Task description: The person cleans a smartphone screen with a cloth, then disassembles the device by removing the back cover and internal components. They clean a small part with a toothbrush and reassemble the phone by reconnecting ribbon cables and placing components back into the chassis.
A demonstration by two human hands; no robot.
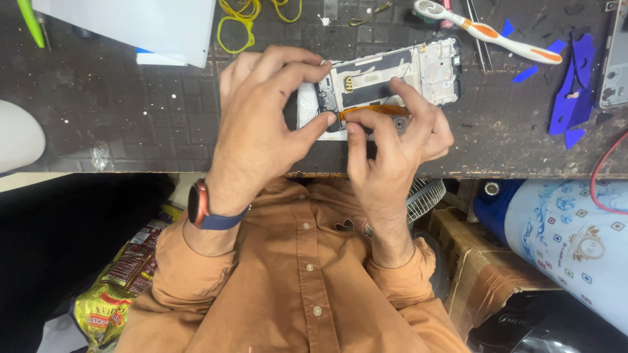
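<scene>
Much of the opened phone frame (392,75) is hidden behind two bare hands at the near edge of a dark, speckled workbench (131,117). Its lower left corner is covered by the left hand (261,117), and its bottom edge by the right hand (392,144), so the parts under the fingers cannot be made out. The frame is seen lying flat on a white pad (306,114), long side across the view, with a pale inner plate, a dark central strip and a cluster of small fittings at its right end. An orange flex ribbon (373,111) is stretched along its lower edge. The ribbon's left end is pinched between the thumb and forefinger of the left hand, with the other fingers curled over the frame's corner. The ribbon is pressed down by the right hand's thumb and forefinger, drawn close together; what lies beneath them cannot be told. A toothbrush (484,29) with an orange-and-white handle is seen beyond the frame, blue plastic scraps (572,91) to its right, and yellow rubber bands (239,26) at the top, partly cut off. A second device (616,65) is cropped by the right edge.
</scene>
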